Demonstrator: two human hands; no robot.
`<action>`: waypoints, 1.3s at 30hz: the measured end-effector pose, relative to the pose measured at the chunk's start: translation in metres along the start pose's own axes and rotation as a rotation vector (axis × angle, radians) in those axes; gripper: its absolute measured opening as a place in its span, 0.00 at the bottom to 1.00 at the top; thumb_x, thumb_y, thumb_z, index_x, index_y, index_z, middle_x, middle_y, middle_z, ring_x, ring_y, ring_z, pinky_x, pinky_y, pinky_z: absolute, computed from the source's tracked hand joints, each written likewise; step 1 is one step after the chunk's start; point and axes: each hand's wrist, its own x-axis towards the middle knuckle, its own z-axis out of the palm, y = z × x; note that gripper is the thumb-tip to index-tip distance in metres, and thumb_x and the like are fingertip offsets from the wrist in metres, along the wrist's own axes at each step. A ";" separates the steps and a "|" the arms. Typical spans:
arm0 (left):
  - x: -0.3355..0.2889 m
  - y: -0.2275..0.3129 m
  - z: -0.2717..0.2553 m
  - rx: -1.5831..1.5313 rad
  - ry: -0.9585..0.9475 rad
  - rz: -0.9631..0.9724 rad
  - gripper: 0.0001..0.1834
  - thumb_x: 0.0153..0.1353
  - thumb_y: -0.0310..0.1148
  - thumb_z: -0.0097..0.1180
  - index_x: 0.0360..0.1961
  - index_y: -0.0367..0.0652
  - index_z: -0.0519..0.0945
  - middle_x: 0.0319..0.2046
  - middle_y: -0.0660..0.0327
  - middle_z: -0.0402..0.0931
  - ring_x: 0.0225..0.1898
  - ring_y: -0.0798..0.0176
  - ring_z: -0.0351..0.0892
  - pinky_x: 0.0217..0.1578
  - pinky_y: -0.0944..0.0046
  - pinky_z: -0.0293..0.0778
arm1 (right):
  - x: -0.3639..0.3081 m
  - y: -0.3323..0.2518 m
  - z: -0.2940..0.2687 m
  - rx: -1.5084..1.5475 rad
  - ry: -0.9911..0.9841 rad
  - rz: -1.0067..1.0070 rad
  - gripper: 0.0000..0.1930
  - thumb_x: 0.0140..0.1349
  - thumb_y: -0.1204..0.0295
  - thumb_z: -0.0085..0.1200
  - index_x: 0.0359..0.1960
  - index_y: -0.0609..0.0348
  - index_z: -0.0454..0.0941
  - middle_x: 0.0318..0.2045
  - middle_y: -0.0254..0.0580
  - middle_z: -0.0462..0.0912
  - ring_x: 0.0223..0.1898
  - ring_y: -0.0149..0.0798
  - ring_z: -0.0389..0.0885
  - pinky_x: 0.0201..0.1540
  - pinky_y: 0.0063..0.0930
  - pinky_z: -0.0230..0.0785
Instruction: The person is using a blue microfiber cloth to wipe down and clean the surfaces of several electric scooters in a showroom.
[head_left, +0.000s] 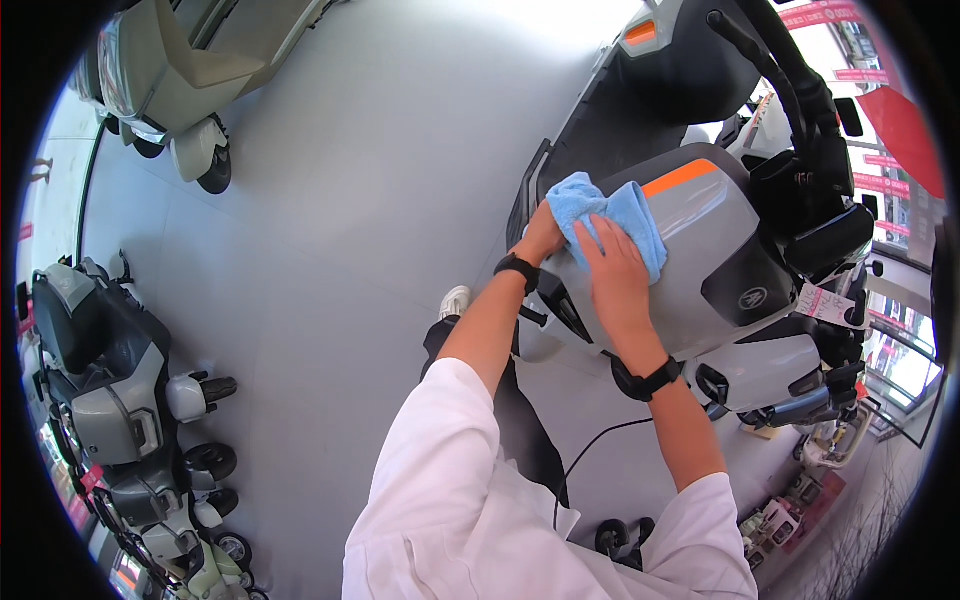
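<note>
- Our white sleeves (pixel 430 460) lie nearest.
- Our right hand (pixel 617 275) rests flattened on the blue cloth (pixel 590 200).
- Our left hand (pixel 541 236) has hidden fingers; we cannot tell its grip.
- Cloth sits on the grey scooter (pixel 695 270), beside its orange stripe (pixel 682 179).

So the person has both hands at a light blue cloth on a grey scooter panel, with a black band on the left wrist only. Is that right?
Not quite: the head view shows a black band on each wrist, the left band and the right band. The left hand and right hand are indeed at the light blue cloth on the grey scooter panel.
</note>
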 end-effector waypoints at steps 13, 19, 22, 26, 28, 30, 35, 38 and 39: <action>0.026 0.129 0.045 0.275 0.154 0.133 0.19 0.49 0.26 0.60 0.45 0.39 0.76 0.45 0.52 0.73 0.46 0.45 0.70 0.46 0.51 0.68 | -0.089 0.047 -0.020 -0.150 0.446 0.135 0.28 0.48 0.86 0.54 0.54 0.54 0.72 0.55 0.50 0.71 0.56 0.53 0.71 0.56 0.43 0.66; -0.061 0.126 0.031 0.455 0.083 -0.017 0.20 0.47 0.23 0.58 0.45 0.41 0.75 0.44 0.53 0.72 0.47 0.44 0.70 0.45 0.52 0.69 | -0.153 0.017 0.046 0.165 0.305 0.238 0.24 0.46 0.84 0.56 0.49 0.56 0.74 0.52 0.49 0.72 0.50 0.54 0.72 0.51 0.44 0.69; -0.117 0.109 -0.002 0.619 -0.106 -0.272 0.20 0.47 0.20 0.54 0.45 0.41 0.73 0.44 0.52 0.72 0.46 0.43 0.72 0.45 0.51 0.71 | -0.167 -0.009 0.061 0.360 0.146 0.285 0.22 0.46 0.82 0.57 0.47 0.57 0.74 0.50 0.48 0.73 0.49 0.52 0.72 0.49 0.41 0.69; -0.168 0.140 -0.058 0.611 -0.260 -0.442 0.23 0.48 0.20 0.53 0.48 0.42 0.74 0.46 0.51 0.73 0.49 0.44 0.73 0.47 0.54 0.73 | -0.175 -0.024 0.082 1.021 -0.086 0.590 0.22 0.49 0.76 0.59 0.49 0.61 0.73 0.45 0.47 0.79 0.46 0.43 0.78 0.49 0.33 0.70; -0.177 0.165 -0.092 0.596 -0.238 -0.467 0.23 0.48 0.20 0.53 0.50 0.42 0.75 0.47 0.51 0.74 0.50 0.45 0.73 0.48 0.55 0.72 | -0.160 -0.039 0.074 1.107 -0.097 0.585 0.22 0.51 0.75 0.59 0.50 0.62 0.73 0.43 0.47 0.80 0.45 0.40 0.78 0.49 0.32 0.70; -0.185 0.175 -0.126 0.443 -0.153 -0.499 0.25 0.49 0.22 0.56 0.52 0.42 0.75 0.47 0.51 0.75 0.49 0.48 0.76 0.50 0.58 0.72 | -0.136 -0.055 0.061 1.172 -0.187 0.552 0.24 0.52 0.72 0.60 0.52 0.63 0.72 0.42 0.45 0.80 0.43 0.36 0.79 0.48 0.31 0.70; -0.144 0.223 -0.188 0.381 -0.129 -0.529 0.24 0.51 0.24 0.57 0.52 0.39 0.74 0.45 0.50 0.77 0.47 0.51 0.77 0.49 0.61 0.71 | -0.053 -0.106 0.044 1.278 -0.184 0.501 0.26 0.54 0.69 0.61 0.54 0.63 0.70 0.44 0.46 0.79 0.45 0.37 0.78 0.50 0.31 0.70; -0.111 0.238 -0.223 0.390 -0.109 -0.536 0.22 0.53 0.27 0.58 0.51 0.38 0.74 0.44 0.50 0.76 0.47 0.49 0.77 0.48 0.58 0.71 | 0.003 -0.141 0.048 1.403 -0.201 0.488 0.28 0.56 0.66 0.61 0.57 0.62 0.67 0.47 0.47 0.78 0.48 0.38 0.77 0.52 0.32 0.69; -0.097 0.241 -0.241 0.403 -0.125 -0.534 0.22 0.53 0.27 0.58 0.51 0.38 0.74 0.44 0.50 0.76 0.47 0.49 0.77 0.48 0.58 0.71 | 0.024 -0.151 0.047 1.462 -0.242 0.489 0.29 0.57 0.64 0.62 0.58 0.62 0.66 0.48 0.47 0.77 0.49 0.38 0.76 0.53 0.32 0.68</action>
